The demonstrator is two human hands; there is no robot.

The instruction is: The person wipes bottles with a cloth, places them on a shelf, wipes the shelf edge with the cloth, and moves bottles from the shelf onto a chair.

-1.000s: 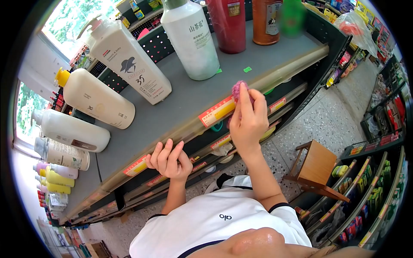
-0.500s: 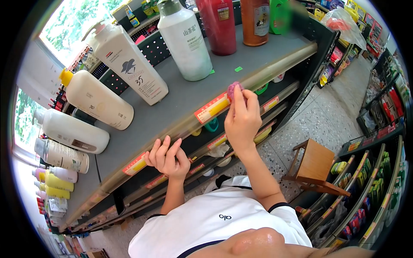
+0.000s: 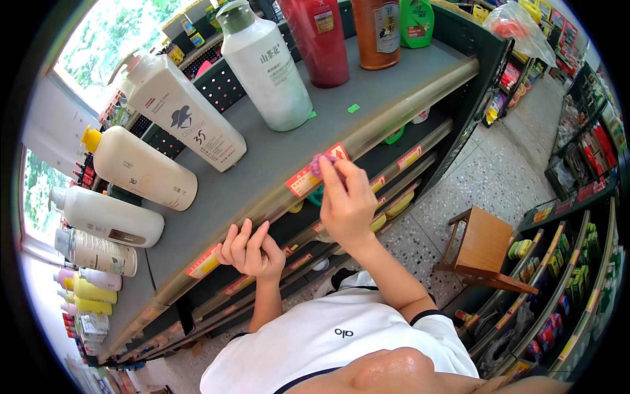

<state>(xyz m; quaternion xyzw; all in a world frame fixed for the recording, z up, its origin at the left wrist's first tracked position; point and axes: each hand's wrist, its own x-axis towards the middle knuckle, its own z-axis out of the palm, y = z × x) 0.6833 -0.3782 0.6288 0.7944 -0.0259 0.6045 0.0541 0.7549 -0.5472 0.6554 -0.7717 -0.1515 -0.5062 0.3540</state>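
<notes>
My right hand [image 3: 348, 205] pinches a small crumpled purple-pink cloth [image 3: 320, 165] between thumb and fingertips. The cloth presses on the red-and-yellow price label [image 3: 301, 183] in the clear strip [image 3: 387, 133] along the shelf's front edge. To the left, my left hand [image 3: 254, 251] has its fingers loosely bent and apart, fingertips at the same strip beside another price label [image 3: 205, 262]; I see nothing in it. Behind the strip, on the grey shelf [image 3: 275, 157], stand a white bottle with a grey-green cap [image 3: 268, 72] and a white pump bottle marked 35 [image 3: 187, 115].
More bottles line the shelf: a red one [image 3: 318, 43], an orange-brown one [image 3: 378, 36], a green one [image 3: 416, 23] and a yellow-capped one [image 3: 141, 167]. Lower shelves carry further labels [image 3: 409, 157]. A wooden stool [image 3: 482, 240] stands on the floor near stocked racks [image 3: 558, 289] at right.
My right hand has slid left and down along the strip with the cloth, onto the price label. My left hand has hardly moved. The view has shifted slightly.
</notes>
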